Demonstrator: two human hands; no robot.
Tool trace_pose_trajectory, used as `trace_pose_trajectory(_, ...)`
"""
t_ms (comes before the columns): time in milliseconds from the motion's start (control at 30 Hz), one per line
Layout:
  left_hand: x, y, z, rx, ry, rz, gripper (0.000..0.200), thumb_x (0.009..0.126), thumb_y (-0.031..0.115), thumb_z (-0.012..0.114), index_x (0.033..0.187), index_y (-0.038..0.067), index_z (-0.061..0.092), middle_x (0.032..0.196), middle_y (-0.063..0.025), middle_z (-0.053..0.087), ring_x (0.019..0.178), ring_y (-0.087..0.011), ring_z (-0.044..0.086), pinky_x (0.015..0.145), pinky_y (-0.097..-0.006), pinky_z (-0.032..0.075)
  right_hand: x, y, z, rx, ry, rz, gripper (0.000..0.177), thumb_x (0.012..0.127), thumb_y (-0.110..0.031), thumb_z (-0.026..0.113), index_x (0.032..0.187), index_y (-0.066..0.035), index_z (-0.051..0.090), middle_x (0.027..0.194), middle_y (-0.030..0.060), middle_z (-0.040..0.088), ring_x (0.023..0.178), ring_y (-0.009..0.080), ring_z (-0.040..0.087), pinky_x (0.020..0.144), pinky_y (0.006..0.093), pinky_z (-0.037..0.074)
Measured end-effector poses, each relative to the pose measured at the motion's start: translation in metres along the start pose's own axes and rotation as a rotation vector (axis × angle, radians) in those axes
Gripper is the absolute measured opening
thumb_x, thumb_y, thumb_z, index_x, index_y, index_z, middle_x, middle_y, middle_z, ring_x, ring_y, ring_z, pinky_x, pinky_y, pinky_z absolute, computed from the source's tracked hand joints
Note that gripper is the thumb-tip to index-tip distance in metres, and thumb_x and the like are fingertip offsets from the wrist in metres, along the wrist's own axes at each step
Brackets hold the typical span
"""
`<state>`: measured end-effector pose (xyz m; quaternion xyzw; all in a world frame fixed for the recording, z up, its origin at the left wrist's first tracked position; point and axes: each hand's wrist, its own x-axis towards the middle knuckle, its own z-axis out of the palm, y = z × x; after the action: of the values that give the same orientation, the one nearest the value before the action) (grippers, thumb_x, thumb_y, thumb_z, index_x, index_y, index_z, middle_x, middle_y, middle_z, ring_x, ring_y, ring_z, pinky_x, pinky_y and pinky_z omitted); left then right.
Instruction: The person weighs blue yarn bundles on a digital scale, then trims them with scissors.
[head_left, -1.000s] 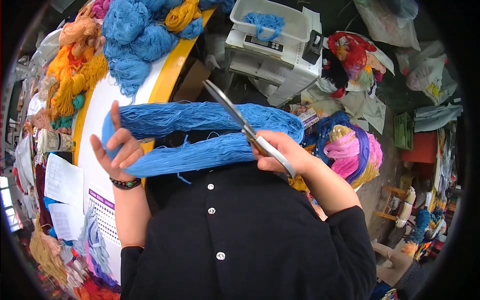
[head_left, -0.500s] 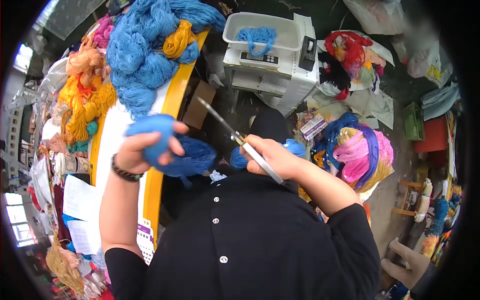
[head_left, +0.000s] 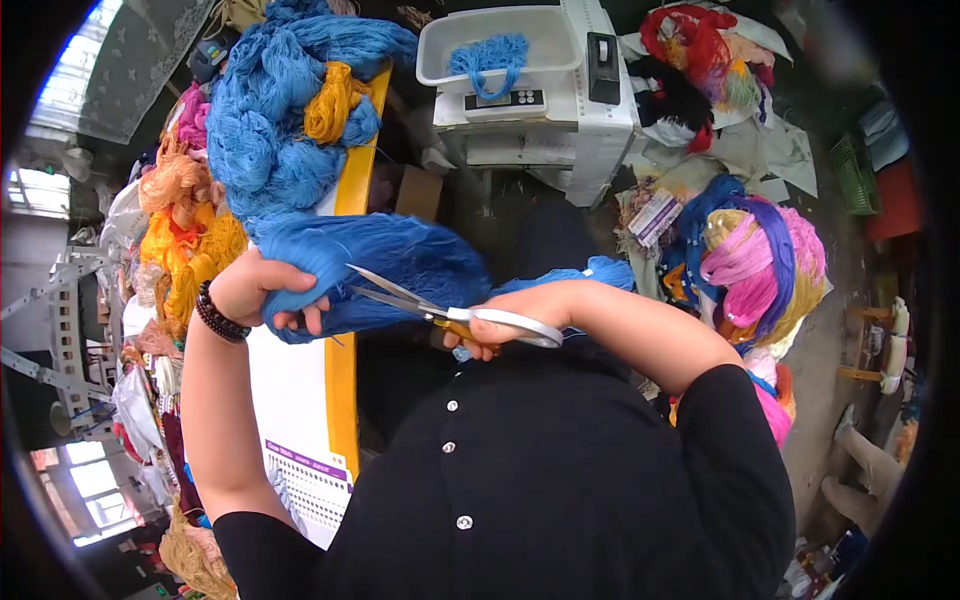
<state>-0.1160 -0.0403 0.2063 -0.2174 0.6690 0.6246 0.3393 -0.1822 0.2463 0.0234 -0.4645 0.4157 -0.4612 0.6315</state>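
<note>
Left hand [head_left: 262, 290] clamps the blue yarn skein [head_left: 390, 265]; right hand [head_left: 510, 318] grips scissors [head_left: 420, 300], blades parted against the skein, below the weighing scale [head_left: 530, 90].

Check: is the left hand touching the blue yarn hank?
Touching. The head view shows the left hand closed around one end of the blue yarn hank, fingers curled over its strands. The right hand holds scissors.

And the scissors [head_left: 440, 305] swing from pointing 11 o'clock down to 9 o'clock, blades now parted at the yarn [head_left: 400, 260]; left hand [head_left: 265, 290] has the balled yarn spread wide, right hand [head_left: 510, 320] closing in
</note>
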Motion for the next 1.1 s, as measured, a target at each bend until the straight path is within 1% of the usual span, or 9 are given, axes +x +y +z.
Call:
trace_pose_trajectory(233,-0.002,-0.005,0.041,0.252,0.072,-0.161,0.023,0.079,0.004,0.059,0.099,-0.007,0.059,0.081,-0.0148,0.068,0.066,-0.0232,0.070,0.041,-0.0220,0.048,0.033,-0.031,-0.006,-0.079,0.129,-0.053,0.073,0.084,-0.074,0.037,0.098,-0.005,0.054,0.087,0.0045,0.053,0.080,0.0147,0.050,0.072,0.0294,0.044)
trace_pose_trajectory(367,-0.005,-0.010,0.043,0.300,0.040,-0.191,0.015,0.083,0.008,0.058,0.093,-0.002,0.064,0.080,-0.0102,0.070,0.054,-0.0112,0.061,0.046,-0.0196,0.046,0.035,-0.044,0.005,-0.201,0.278,0.021,0.069,0.084,-0.069,0.047,0.091,-0.002,0.058,0.077,0.0079,0.056,0.072,0.0161,0.055,0.063,0.0309,0.045)
trace_pose_trajectory(400,-0.008,-0.010,0.047,0.291,0.035,-0.197,0.015,0.083,0.007,0.057,0.092,-0.002,0.064,0.079,-0.0104,0.069,0.054,-0.0110,0.061,0.046,-0.0193,0.045,0.036,-0.039,0.008,-0.230,0.308,-0.059,0.054,0.087,-0.056,0.055,0.088,-0.002,0.057,0.072,0.0083,0.056,0.068,0.0146,0.054,0.060,0.0288,0.044)
trace_pose_trajectory(533,-0.014,-0.018,0.041,0.246,0.069,-0.201,0.017,0.081,0.006,0.057,0.094,-0.003,0.064,0.080,-0.0109,0.069,0.060,-0.0154,0.066,0.046,-0.0191,0.046,0.025,-0.041,0.008,-0.297,0.232,0.078,0.056,0.086,-0.057,0.056,0.089,-0.002,0.058,0.072,0.0100,0.058,0.068,0.0212,0.057,0.061,0.0339,0.045)
trace_pose_trajectory(700,-0.015,-0.017,0.063,0.289,0.008,-0.117,0.019,0.085,0.011,0.057,0.099,0.000,0.062,0.073,-0.0093,0.069,0.050,-0.0090,0.056,0.046,-0.0192,0.044,0.038,-0.039,0.022,-0.332,0.335,-0.225,0.047,0.090,-0.049,0.055,0.089,-0.002,0.059,0.072,0.0108,0.059,0.066,0.0242,0.057,0.061,0.0366,0.045)
trace_pose_trajectory(733,-0.016,-0.019,0.053,0.312,-0.040,-0.160,0.020,0.083,0.009,0.056,0.100,-0.001,0.061,0.072,-0.0086,0.068,0.051,-0.0090,0.057,0.047,-0.0191,0.044,0.027,-0.047,0.020,-0.170,0.242,-0.026,0.066,0.085,-0.064,0.053,0.087,0.002,0.060,0.070,0.0134,0.058,0.069,0.0270,0.060,0.063,0.0367,0.047)
trace_pose_trajectory(800,-0.023,-0.012,0.049,0.307,0.037,-0.196,0.020,0.081,0.007,0.056,0.099,-0.001,0.061,0.071,-0.0079,0.067,0.053,-0.0091,0.058,0.046,-0.0191,0.044,0.019,-0.050,0.018,-0.370,0.284,0.018,0.065,0.083,-0.063,0.056,0.087,0.002,0.060,0.071,0.0133,0.059,0.070,0.0273,0.061,0.064,0.0365,0.047)
trace_pose_trajectory(933,-0.016,-0.023,0.058,0.367,-0.003,-0.198,0.020,0.081,0.006,0.056,0.100,0.000,0.060,0.076,-0.0095,0.068,0.055,-0.0106,0.060,0.048,-0.0212,0.046,0.046,-0.031,0.022,-0.374,0.366,-0.244,0.064,0.086,-0.062,0.052,0.088,0.002,0.060,0.076,0.0163,0.062,0.073,0.0311,0.062,0.065,0.0386,0.047)
trace_pose_trajectory(1100,-0.024,-0.033,0.042,0.330,0.061,-0.250,0.024,0.080,0.002,0.054,0.103,-0.002,0.061,0.076,-0.0109,0.068,0.053,-0.0105,0.059,0.045,-0.0203,0.045,0.024,-0.053,0.025,-0.498,0.306,0.045,0.062,0.084,-0.060,0.057,0.079,0.002,0.061,0.069,0.0159,0.059,0.070,0.0278,0.062,0.062,0.0371,0.047)
